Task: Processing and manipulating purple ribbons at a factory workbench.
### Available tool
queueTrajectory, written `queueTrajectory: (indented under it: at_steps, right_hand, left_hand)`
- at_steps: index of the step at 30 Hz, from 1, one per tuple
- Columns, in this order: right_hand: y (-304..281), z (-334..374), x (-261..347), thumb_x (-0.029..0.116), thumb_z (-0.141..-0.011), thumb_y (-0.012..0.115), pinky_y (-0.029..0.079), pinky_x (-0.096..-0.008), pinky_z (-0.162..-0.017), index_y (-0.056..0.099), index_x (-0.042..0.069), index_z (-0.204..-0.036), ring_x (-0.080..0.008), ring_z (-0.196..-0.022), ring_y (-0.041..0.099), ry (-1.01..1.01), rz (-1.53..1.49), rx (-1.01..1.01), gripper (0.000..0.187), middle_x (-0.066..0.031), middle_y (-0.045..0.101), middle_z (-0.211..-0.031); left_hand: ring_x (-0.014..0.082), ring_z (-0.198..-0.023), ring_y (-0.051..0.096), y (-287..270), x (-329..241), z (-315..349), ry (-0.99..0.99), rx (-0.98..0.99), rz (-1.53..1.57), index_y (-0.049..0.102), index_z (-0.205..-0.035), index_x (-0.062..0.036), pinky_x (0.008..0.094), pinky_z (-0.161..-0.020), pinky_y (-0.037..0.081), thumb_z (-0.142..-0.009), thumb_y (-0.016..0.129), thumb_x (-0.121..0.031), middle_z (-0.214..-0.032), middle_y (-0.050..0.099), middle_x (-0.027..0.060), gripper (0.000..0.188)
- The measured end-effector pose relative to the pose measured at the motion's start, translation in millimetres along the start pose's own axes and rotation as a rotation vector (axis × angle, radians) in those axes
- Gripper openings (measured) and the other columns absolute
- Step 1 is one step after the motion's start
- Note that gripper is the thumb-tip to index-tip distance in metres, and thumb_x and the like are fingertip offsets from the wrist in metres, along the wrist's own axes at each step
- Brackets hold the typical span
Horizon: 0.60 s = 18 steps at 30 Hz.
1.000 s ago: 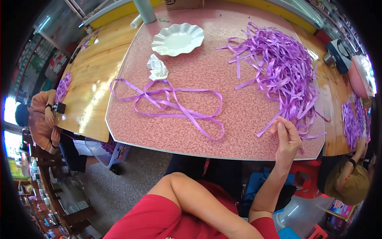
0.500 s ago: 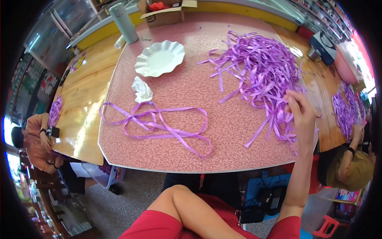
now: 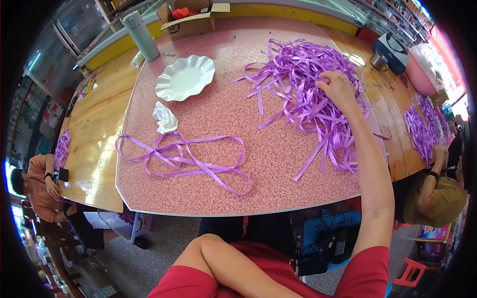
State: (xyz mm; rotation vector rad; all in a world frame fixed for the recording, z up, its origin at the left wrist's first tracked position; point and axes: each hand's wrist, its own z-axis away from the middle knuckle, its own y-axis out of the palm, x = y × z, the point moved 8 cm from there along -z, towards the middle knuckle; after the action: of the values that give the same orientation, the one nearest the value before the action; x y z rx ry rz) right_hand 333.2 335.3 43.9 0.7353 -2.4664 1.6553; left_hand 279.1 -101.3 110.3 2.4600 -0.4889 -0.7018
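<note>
Pink speckled surface (image 3: 238, 184) is filling most of the head view, w/ wooden tabletops butting against it on both sides and a yellow ledge running along the back. I'm only getting the one view, so everything below is coming from it.

Right hand (image 3: 339, 88) is reaching far out, arm nearly straight, and is lying on top of the big heap of purple ribbon strips (image 3: 313, 94) at the right half of the surface. Fingers (image 3: 325, 79) are curling down into the strands; they're looking closed on a few strips, but the tips are buried, so I can't tell exactly which strip or how many. Left hand isn't showing; only the bent left arm is sitting low near the lap, well apart from the surface.

Separate from the heap, one long looped ribbon (image 3: 186, 159) is lying flat near the front-left, just beside a crumpled white paper (image 3: 165, 118). Behind that, a white scalloped dish (image 3: 185, 78), a grey-green bottle (image 3: 141, 37) and an open cardboard box (image 3: 191, 19) are standing toward the back.

My judgement on doing this well: I'm wanting to pinch one strip only, near a free end, and be drawing it out slowly along its length, not upward, since the strands are crossing and a fast pull is prob. dragging neighbours off the right edge, where some are already hanging. Bringing the left hand up to be pressing the heap down would be helping. Other people are sitting at both sides, hands busy w/ their own stuff.
</note>
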Motion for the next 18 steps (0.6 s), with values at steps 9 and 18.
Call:
queueTrajectory:
  at_steps: [9,18]
  right_hand:
    - [-64,-51,-45,0.026,-0.085,0.069,0.054,-0.0309,-0.075,0.074,0.008,-0.095,-0.0156,-0.078,0.065,0.225,-0.461,0.081,0.021,-0.0038,0.072,-0.090]
    - [-224,-60,37,0.022,-0.098,0.060,0.052,-0.0255,-0.076,0.062,-0.002,-0.113,-0.0089,-0.072,0.058,0.004,-1.137,-0.178,0.028,-0.0039,0.065,-0.091]
  left_hand:
    - [0.0187,-0.087,0.050,2,-18,0,-0.076,-0.019,0.016,0.053,-0.103,0.0007,0.0339,-0.075,0.041,-0.084,0.057,-0.073,-0.095,0.054,0.0065,0.076]
    - [0.0154,-0.087,0.049,7,-46,-3,-0.153,-0.042,0.011,0.052,-0.104,0.0010,0.0309,-0.075,0.041,-0.082,0.058,-0.075,-0.096,0.053,0.0047,0.079]
